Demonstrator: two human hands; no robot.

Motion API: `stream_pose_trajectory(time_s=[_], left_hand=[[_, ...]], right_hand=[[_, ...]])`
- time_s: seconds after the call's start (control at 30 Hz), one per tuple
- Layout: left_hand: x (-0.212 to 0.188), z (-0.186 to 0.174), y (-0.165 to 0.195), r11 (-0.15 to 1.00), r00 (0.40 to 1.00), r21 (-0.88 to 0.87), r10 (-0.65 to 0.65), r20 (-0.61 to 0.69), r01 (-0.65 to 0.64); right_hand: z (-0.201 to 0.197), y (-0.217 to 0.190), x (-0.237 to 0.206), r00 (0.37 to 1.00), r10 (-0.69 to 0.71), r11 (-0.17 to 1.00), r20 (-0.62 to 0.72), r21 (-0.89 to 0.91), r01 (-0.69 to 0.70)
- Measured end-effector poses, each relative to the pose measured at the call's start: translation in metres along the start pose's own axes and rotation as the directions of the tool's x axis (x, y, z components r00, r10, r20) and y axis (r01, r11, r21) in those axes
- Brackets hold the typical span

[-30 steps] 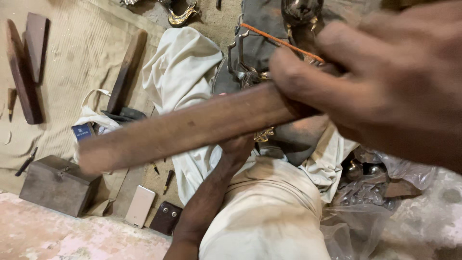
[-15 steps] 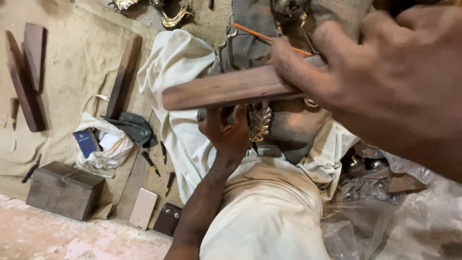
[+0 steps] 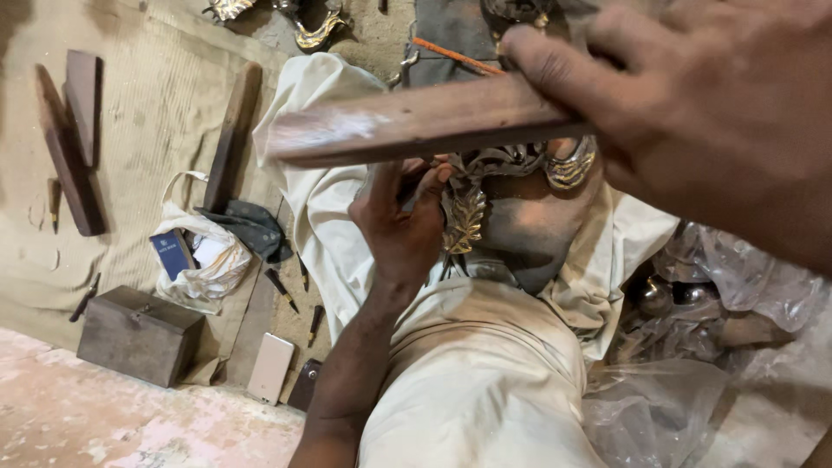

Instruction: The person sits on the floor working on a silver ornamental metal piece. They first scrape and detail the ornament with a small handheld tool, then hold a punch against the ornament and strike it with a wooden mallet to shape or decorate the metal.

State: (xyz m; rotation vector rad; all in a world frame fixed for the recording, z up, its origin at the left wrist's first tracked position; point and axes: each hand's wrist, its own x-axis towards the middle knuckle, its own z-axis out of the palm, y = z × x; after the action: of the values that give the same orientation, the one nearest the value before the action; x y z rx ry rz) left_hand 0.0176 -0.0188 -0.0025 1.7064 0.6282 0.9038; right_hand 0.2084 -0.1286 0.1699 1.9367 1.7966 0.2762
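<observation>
Right hand (image 3: 693,113) filled the upper right of my view, close to the lens and blurred; its fingers were curled tight around one end of a flat wooden bar (image 3: 416,121), which stretched leftward, roughly level and tilted slightly down at the far end, above the work; the bar's top face looked pale and worn near its free end. My left hand (image 3: 403,225) reached up from below, forearm running over my cloth-covered lap; its fingers were bent and pressed together around something small just under the bar, perhaps a thin tool, though the bar hid it and I could not tell for sure. Just right of that hand lay a brass leaf ornament (image 3: 465,218), resting on a dark rounded block (image 3: 533,230); more shiny curved metalwork (image 3: 568,169) sat touching the block's upper edge, below the bar. A white cloth (image 3: 325,199) was draped beneath it all; crumpled clear plastic (image 3: 737,277) lay to the right. On the floor to the left I saw a small wooden box (image 3: 139,334), a white bag (image 3: 204,256) holding a blue booklet (image 3: 173,253), a pale phone (image 3: 271,368), and several wooden planks (image 3: 74,147) well apart from the hands.
</observation>
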Motion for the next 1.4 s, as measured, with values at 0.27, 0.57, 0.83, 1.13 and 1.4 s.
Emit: stream_pose_trajectory(time_s=[0.27, 0.57, 0.83, 1.13, 1.4], left_hand=[[0.009, -0.010, 0.005, 0.996, 0.983, 0.080, 0.012, 0.184, -0.027], [0.026, -0.018, 0.010, 0.950, 0.915, 0.278, 0.019, 0.403, -0.142], [0.041, -0.024, 0.011, 0.926, 0.832, 0.261, 0.089, 0.548, -0.272], [0.055, -0.024, 0.008, 0.920, 0.702, 0.240, 0.052, 0.710, -0.311], [0.067, -0.023, 0.015, 0.891, 0.600, 0.203, 0.092, 0.794, -0.405]], right_hand=[[0.029, 0.001, -0.012, 0.977, 0.134, 0.921, -0.166, 0.386, -0.061], [0.050, -0.016, -0.034, 0.959, 0.275, 0.803, -0.066, 0.565, -0.192], [0.073, -0.039, -0.059, 0.906, 0.415, 0.659, -0.079, 0.713, -0.240], [0.090, -0.075, -0.090, 0.813, 0.581, 0.421, -0.029, 0.866, -0.270], [0.103, -0.096, -0.116, 0.805, 0.559, 0.451, 0.200, 0.741, -0.497]])
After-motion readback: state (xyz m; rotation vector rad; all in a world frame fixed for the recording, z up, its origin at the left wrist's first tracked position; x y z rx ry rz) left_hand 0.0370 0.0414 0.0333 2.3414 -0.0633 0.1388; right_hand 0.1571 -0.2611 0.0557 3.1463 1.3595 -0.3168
